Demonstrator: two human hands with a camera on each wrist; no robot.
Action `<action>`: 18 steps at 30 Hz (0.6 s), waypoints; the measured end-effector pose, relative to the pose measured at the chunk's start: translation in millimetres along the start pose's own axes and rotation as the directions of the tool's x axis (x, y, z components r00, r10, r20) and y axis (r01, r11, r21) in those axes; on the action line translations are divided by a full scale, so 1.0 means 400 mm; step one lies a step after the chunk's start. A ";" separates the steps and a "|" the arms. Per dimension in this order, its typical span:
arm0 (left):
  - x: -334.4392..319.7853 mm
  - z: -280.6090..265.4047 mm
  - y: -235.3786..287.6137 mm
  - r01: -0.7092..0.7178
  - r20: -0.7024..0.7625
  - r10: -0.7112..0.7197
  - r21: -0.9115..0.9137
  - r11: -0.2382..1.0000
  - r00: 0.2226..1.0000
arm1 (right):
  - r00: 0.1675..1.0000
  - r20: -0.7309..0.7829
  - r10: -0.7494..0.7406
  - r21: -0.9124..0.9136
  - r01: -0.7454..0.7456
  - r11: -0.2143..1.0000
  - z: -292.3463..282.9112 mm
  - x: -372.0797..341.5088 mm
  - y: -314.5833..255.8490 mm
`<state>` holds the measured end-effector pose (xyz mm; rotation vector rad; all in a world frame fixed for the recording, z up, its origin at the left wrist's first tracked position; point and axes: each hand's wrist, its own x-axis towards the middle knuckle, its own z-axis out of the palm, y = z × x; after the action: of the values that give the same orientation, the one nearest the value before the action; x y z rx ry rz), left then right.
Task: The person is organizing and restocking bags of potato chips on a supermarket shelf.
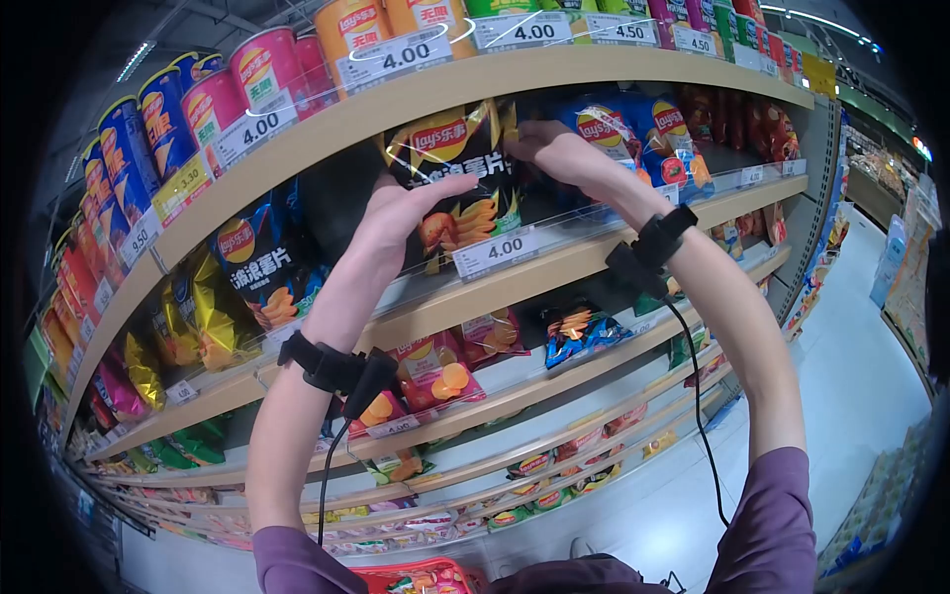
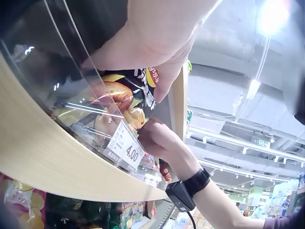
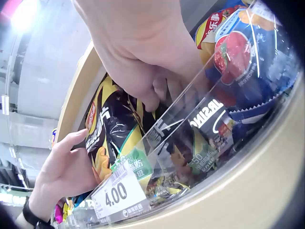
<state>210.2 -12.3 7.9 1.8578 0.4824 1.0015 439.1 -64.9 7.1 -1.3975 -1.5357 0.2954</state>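
Note:
A black and yellow bag of Lay's potato chips (image 1: 440, 144) stands upright on the shelf, behind a clear plastic lip with a 4.00 price tag (image 1: 495, 252). My left hand (image 1: 396, 218) holds its left side, the thumb lying across the front and the fingers hidden behind. At the bag's right edge my right hand (image 1: 559, 153) grips with curled fingers. In the right wrist view, its thumb and fingers (image 3: 176, 90) bend in at the black packaging (image 3: 114, 124), partly seen through the clear lip. Blue Lay's bags (image 1: 604, 129) stand just right of this hand.
Above runs a shelf board (image 1: 554, 69) carrying chip canisters (image 1: 267, 69). Another black and blue bag (image 1: 262, 257) stands to the left on the same level. Lower shelves hold more bags, such as red ones (image 1: 435, 371). A red basket (image 1: 396, 574) with bags sits below; the aisle floor (image 1: 851, 327) lies right.

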 end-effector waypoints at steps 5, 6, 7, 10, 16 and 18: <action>-0.004 0.012 0.004 0.100 -0.010 -0.101 -0.114 0.988 0.995 | 0.996 -0.087 -0.020 0.184 0.036 0.982 0.010 0.103 0.033; 0.003 0.011 -0.002 0.090 -0.014 -0.092 -0.128 0.988 0.996 | 0.996 -0.086 -0.032 0.249 0.052 0.967 0.018 0.091 0.023; 0.006 0.014 -0.007 0.080 -0.017 -0.083 -0.141 0.987 0.996 | 0.996 -0.062 -0.061 0.246 0.074 0.966 0.024 0.083 0.020; 0.003 0.025 -0.007 0.070 0.001 -0.070 -0.142 0.987 0.998 | 0.999 -0.008 -0.051 0.218 0.051 0.975 0.047 0.050 -0.013; 0.006 0.061 0.005 0.039 -0.085 -0.080 -0.403 0.914 0.993 | 0.966 0.169 -0.195 0.275 0.143 0.951 0.068 -0.022 0.010; 0.025 0.072 -0.004 0.019 -0.086 -0.066 -0.460 0.888 0.994 | 0.924 0.180 -0.337 0.113 0.321 0.940 0.054 -0.036 0.013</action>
<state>239.5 -20.6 4.2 1.3724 0.3075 1.0755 423.2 -66.4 -13.9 -1.0470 -1.8705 0.2910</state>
